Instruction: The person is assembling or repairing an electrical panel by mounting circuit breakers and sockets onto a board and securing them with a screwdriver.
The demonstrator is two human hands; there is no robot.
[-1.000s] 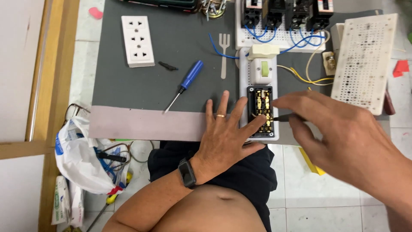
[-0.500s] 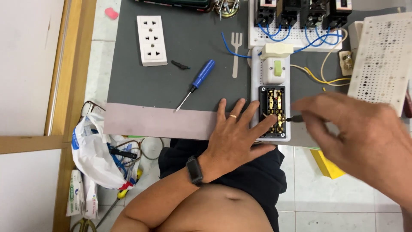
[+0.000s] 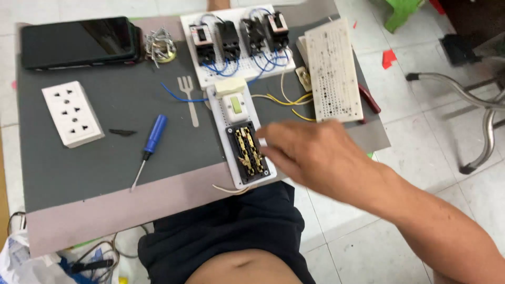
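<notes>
A long white mounting plate (image 3: 220, 113) lies on the grey mat (image 3: 105, 168), carrying a white switch with a green rocker (image 3: 235, 105) and a black module with brass contacts (image 3: 248, 150). My right hand (image 3: 310, 152) reaches in from the right, its fingertips at the right edge of the black module. The fingers are curled and blurred, and whatever they may hold is hidden. My left hand is out of view. A blue-handled screwdriver (image 3: 152, 139) lies loose to the left of the plate.
A white multi-socket outlet (image 3: 71, 113), a pale fork (image 3: 189, 97) and a black flat case (image 3: 79, 42) lie on the mat. At the back are a board of black breakers (image 3: 236, 42) with blue wires, a perforated white board (image 3: 332, 68) and red-handled pliers (image 3: 369, 99). Metal chair legs (image 3: 473, 100) stand at right.
My left hand, which rested flat beside the black module, has left the view. The camera has swung right and closer. My right hand stays at the module's right edge.
</notes>
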